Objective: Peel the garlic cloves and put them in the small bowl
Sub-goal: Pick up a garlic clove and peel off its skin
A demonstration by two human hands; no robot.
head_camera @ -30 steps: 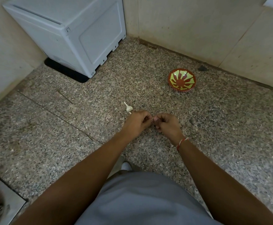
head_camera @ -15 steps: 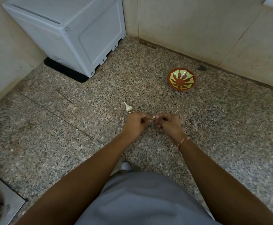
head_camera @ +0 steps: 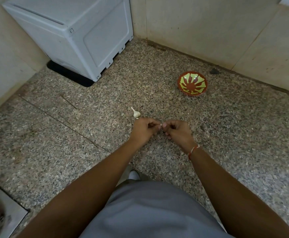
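Little was changed since the earlier frame: both hands stayed together over the speckled granite floor (head_camera: 71,152), left hand (head_camera: 144,128) and right hand (head_camera: 179,133) each pinching a small pale garlic clove (head_camera: 160,125). Peeling was judged underway. The red-and-green patterned small bowl (head_camera: 192,83) sat well apart, apparently empty; the white garlic bulb (head_camera: 136,113) lay beside the left hand. Next, the skin would need stripping.

One garlic bulb (head_camera: 136,114), one bowl (head_camera: 192,83), possibly one clove (head_camera: 160,125).
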